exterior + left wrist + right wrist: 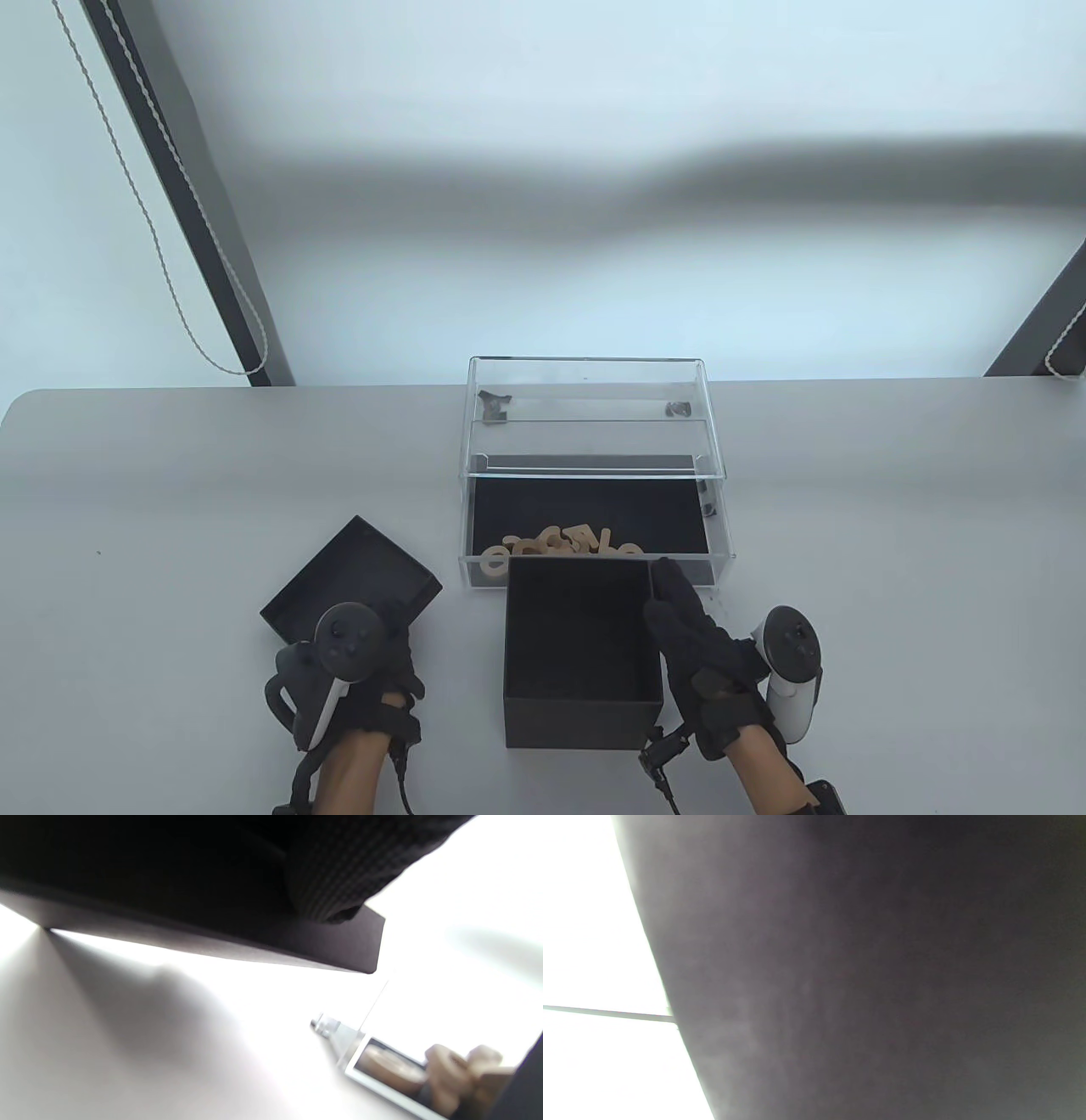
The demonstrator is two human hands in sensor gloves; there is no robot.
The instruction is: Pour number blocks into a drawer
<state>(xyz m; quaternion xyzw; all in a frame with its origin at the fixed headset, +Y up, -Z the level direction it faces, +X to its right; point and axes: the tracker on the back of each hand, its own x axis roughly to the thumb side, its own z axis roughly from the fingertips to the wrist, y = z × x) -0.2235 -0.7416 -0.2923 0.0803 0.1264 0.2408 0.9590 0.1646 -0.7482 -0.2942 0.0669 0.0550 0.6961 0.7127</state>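
Toward the table's (127, 475) near edge on the left we see the left hand (356, 671) gripping the near corner of a shallow black lid (352, 579). Beside it an open black box (583, 649) is held at its right wall by the right hand (700, 649). Its far rim meets the clear drawer (594, 509), where number blocks (556, 545) lie heaped against the front wall.

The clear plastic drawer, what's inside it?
Inside the clear plastic drawer lie tan wooden number blocks on a black liner, piled at its near edge. The open black box covers part of the pile.
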